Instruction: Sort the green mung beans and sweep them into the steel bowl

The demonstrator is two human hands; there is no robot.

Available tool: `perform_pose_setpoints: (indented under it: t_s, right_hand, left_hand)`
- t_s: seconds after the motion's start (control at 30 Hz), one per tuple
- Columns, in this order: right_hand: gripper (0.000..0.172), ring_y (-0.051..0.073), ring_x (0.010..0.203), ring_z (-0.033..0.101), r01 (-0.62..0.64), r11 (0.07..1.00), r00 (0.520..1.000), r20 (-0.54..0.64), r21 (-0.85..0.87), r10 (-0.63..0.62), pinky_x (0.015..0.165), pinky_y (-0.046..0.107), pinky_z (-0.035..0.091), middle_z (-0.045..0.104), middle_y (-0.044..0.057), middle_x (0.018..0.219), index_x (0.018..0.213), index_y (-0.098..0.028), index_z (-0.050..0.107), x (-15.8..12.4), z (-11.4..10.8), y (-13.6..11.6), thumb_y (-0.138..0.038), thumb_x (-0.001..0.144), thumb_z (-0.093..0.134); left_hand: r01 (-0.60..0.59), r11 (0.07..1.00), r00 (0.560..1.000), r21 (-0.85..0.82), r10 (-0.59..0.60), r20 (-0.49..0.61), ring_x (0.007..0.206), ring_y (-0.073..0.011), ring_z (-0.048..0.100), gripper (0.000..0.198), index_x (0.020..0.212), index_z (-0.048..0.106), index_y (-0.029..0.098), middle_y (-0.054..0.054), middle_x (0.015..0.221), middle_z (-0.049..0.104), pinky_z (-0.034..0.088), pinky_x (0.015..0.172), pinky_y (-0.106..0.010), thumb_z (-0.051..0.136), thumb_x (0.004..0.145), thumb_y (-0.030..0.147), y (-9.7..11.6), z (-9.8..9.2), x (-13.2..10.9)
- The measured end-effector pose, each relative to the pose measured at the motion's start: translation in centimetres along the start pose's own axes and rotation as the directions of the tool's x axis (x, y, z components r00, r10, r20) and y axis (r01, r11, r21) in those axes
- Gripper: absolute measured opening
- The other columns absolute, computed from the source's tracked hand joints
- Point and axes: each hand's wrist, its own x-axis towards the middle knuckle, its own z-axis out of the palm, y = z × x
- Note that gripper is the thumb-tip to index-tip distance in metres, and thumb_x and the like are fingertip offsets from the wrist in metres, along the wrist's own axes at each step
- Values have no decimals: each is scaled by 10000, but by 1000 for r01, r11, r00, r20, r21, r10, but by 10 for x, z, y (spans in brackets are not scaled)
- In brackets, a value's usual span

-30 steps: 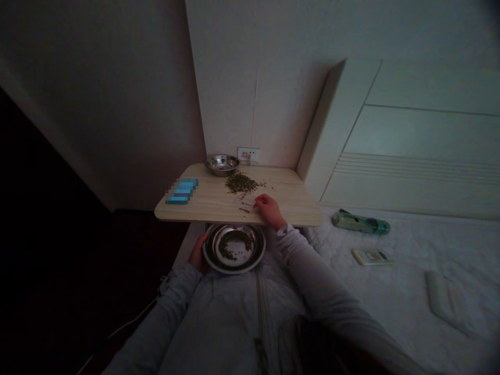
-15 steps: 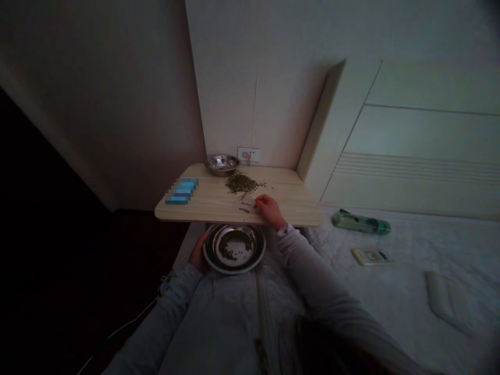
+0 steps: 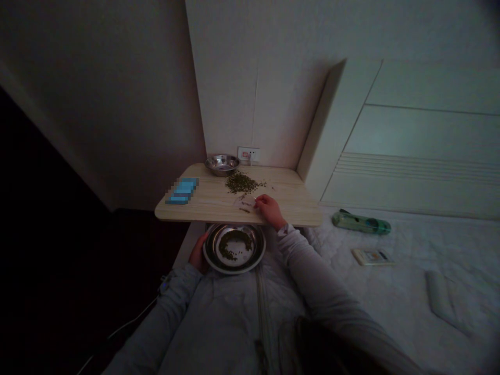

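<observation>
My left hand (image 3: 199, 253) grips the left rim of a metal bowl (image 3: 235, 270), held just below the tabletop's front edge. Small green beans or seeds (image 3: 230, 246) lie in a curved band inside the bowl. Over the wooden tabletop (image 3: 211, 205), my right hand (image 3: 269, 210) is closed in a pinch on the right edge of a thin, clear plastic piece (image 3: 238, 203). Its exact kind is hard to make out. A few dark bits (image 3: 244, 211) lie beside it. Behind it spreads a loose pile of green beans or seeds (image 3: 242, 183).
A second metal bowl (image 3: 222, 165) stands at the tabletop's back left. A blurred-out blue screen or object (image 3: 182, 191) lies on the left side. A wall socket (image 3: 249, 154) is behind. On the bed at right lie a green bottle (image 3: 361, 223) and a phone (image 3: 372, 257).
The clear plastic piece in my right hand has shifted slightly. Both hands, the bowl and the pile look nearly the same.
</observation>
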Motion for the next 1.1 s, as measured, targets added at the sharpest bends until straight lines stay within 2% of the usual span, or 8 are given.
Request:
perform_pose_setpoints:
  t_s: [0.63, 0.9, 1.1]
  right_hand:
    - [152, 89, 554, 507, -4, 1000, 1000, -23, 3, 4, 569, 213, 365, 580, -11, 580, 686, -158, 535, -1, -1, -3, -270, 662, 436]
    - [148, 86, 549, 502, -17, 1000, 1000, -19, 9, 17, 573, 211, 369, 581, -10, 577, 687, -157, 531, -1, -1, -2, -261, 651, 431]
    - [149, 89, 549, 501, -22, 1000, 1000, -19, 9, 22, 580, 214, 371, 580, -7, 579, 679, -157, 531, -2, -2, -5, -263, 647, 431]
  left_hand:
    - [-1, 1000, 1000, 30, 0, 18, 885, -202, 566, 282, 782, 636, 123, -59, 744, 677, 392, 838, -306, 408, 727, 280, -1, -5, 4]
    - [-7, 1000, 1000, 4, 7, 9, 902, -194, 558, 303, 820, 634, 116, -57, 756, 677, 391, 841, -290, 384, 741, 270, 1, 2, -1]
    - [-10, 1000, 1000, -5, 10, -9, 873, -180, 571, 279, 785, 639, 125, -42, 730, 679, 393, 835, -275, 400, 738, 262, 0, 0, 1]
